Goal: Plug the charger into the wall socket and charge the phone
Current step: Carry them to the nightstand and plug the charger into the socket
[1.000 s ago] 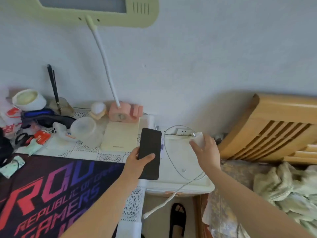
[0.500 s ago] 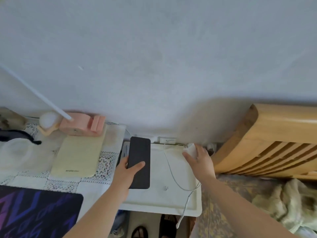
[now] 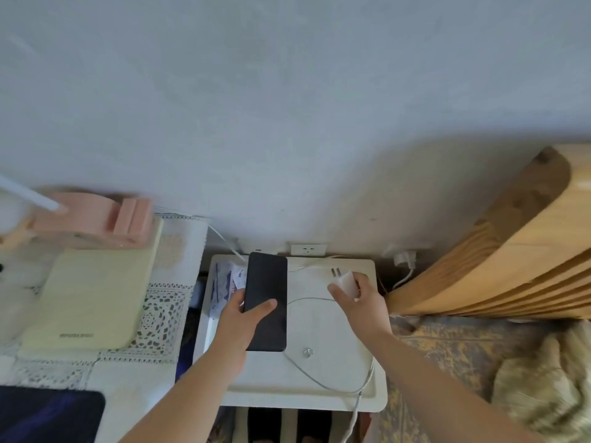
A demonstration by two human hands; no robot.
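I am observing the left hand (image 3: 238,324) gripping the black phone (image 3: 266,300) over the white side table (image 3: 323,398), screen dark. The right hand (image 3: 363,303) is pinching the white charger (image 3: 347,280), prongs pointing toward the wall socket (image 3: 308,250) just behind the table. The white cable (image 3: 315,375) is looping across the table top.

Both arms outstretched, left hand (image 3: 248,318) and right hand (image 3: 361,302) gripping
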